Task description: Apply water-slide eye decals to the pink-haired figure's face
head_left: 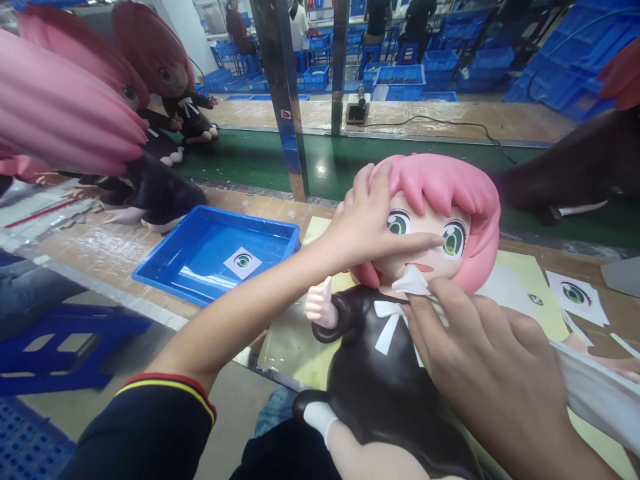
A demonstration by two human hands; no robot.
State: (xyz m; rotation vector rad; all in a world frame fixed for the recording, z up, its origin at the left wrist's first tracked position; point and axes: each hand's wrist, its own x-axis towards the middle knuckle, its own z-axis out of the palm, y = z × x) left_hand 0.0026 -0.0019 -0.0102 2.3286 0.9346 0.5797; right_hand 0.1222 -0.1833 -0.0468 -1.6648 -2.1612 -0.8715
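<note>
A large pink-haired figure (390,393) in a black dress with a white bow leans back in front of me, its face turned up. My left hand (363,217) lies on its head with the fingers spread over the pink hair. The left thumb stretches across the face to the green eye (453,239) on the right. My right hand (493,353) is closed round a white cloth (413,280), whose bunched end touches the face by the mouth. A longer part of the cloth trails out behind the right wrist.
A shallow blue tray (170,277) holds liquid and a square eye decal (243,262). Another eye decal (575,297) lies at right. Several similar figures (170,73) stand at left. Beyond the worktable run a green conveyor belt (240,160) and a metal post (285,100).
</note>
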